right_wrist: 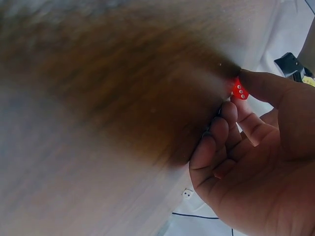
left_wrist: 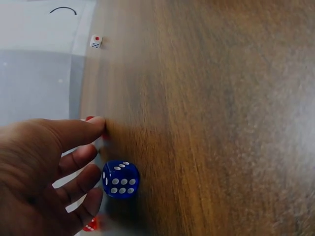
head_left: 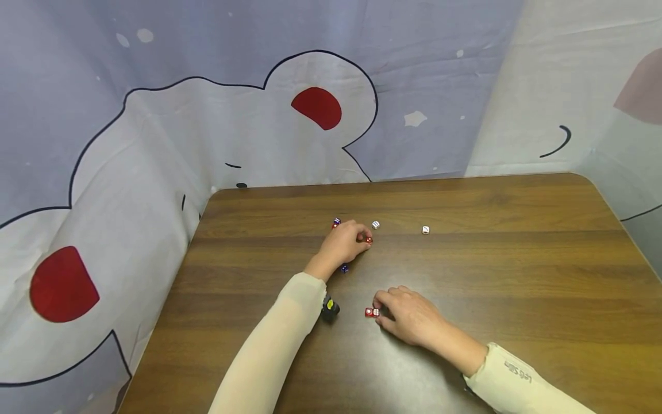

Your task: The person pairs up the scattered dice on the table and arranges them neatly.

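Wooden worktop (head_left: 491, 276) with scattered dice. Left hand (head_left: 342, 244) pinches a red die (head_left: 369, 240); right hand (head_left: 408, 315), beside it, pinches another red die (head_left: 370, 312). Firm fingertip grips seem advisable.

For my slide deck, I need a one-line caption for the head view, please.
Two hands on a wooden table: left hand on a red die, right hand at another red die.

Dark wooden table (head_left: 517, 270), rounded corners; pale lavender cartoon-print cloth backdrop (head_left: 217, 115) with red patches, black outlines, hangs behind and beside; even light
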Demonstrator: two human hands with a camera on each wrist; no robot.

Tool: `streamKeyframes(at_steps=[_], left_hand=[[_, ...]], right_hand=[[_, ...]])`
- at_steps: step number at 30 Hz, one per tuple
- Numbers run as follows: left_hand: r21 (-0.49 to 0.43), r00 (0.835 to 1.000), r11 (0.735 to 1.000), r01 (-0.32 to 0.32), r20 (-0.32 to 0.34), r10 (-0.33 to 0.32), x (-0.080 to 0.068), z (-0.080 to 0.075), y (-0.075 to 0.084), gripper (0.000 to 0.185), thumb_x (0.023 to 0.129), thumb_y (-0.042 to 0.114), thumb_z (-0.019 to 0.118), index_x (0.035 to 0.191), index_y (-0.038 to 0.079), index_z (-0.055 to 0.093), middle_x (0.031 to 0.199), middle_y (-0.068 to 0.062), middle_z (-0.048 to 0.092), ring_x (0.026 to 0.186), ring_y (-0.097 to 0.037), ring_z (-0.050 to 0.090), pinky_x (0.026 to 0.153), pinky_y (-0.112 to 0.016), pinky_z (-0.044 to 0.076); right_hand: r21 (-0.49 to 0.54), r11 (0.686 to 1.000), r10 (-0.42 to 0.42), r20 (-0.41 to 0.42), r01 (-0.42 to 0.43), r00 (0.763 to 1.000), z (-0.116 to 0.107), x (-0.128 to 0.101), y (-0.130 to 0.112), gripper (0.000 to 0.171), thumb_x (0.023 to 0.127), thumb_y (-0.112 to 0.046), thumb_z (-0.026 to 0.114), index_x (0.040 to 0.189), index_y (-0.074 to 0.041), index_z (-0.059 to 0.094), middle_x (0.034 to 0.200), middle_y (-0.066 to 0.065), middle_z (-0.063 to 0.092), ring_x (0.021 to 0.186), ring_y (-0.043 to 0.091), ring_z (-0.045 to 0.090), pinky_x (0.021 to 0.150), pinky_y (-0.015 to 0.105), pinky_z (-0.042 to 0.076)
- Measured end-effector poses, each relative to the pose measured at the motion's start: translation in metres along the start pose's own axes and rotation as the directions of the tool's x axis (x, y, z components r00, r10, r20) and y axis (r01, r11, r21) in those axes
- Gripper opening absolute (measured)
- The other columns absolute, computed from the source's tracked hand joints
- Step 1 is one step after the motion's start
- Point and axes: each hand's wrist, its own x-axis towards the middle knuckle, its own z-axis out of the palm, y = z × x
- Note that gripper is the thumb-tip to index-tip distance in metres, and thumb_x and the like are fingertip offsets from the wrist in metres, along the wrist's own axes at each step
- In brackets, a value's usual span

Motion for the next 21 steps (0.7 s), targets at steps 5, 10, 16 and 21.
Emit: streamKeyframes(at_steps=[5,10,16,21], left_hand=[[0.015,1.0,1.0,-0.001,-0.003,0.001,0.0007,0.0023,0.0004,0.018,0.094,0.028,0.073,0.111,0.022,0.074,0.099,0.006,0.059,0.093,-0.011,0.055,0.083,-0.029,0.048],[0.005,0.999,0.999,0.039,-0.009,-0.038,-0.0003,0.003,0.0016,0.023,0.093,0.031,0.074,0.113,0.019,0.071,0.097,0.006,0.058,0.091,-0.011,0.055,0.081,-0.03,0.047],[-0.002,0.998,0.998,0.057,-0.019,-0.057,-0.0014,0.0036,0.0014,0.013,0.094,0.032,0.073,0.1,0.021,0.069,0.095,0.006,0.057,0.089,-0.011,0.055,0.079,-0.029,0.047],[-0.005,0.999,0.999,0.049,-0.022,-0.049,-0.0023,0.0032,-0.0004,0.011,0.094,0.03,0.073,0.099,0.02,0.071,0.096,0.005,0.058,0.09,-0.01,0.056,0.081,-0.029,0.048]], right_hand=[[-0.001,1.0,-0.002,-0.003,0.002,1.0,0.0004,0.0001,0.0005,0.02,0.085,-0.024,0.08,0.091,-0.02,0.061,0.083,-0.009,0.061,0.085,0.016,0.061,0.076,0.037,0.05],[-0.003,1.0,0.005,0.005,-0.005,1.0,0.0001,0.0004,0.0002,0.02,0.085,-0.025,0.08,0.091,-0.02,0.061,0.083,-0.009,0.061,0.086,0.016,0.061,0.078,0.038,0.051],[-0.006,1.0,0.01,0.01,-0.01,1.0,-0.0001,0.0003,-0.0003,0.02,0.085,-0.025,0.079,0.091,-0.02,0.061,0.083,-0.009,0.061,0.087,0.016,0.061,0.078,0.038,0.051],[-0.005,1.0,0.009,0.006,-0.009,1.0,0.0,0.0004,0.0001,0.02,0.085,-0.025,0.079,0.091,-0.02,0.061,0.083,-0.009,0.06,0.086,0.016,0.061,0.076,0.038,0.051]])
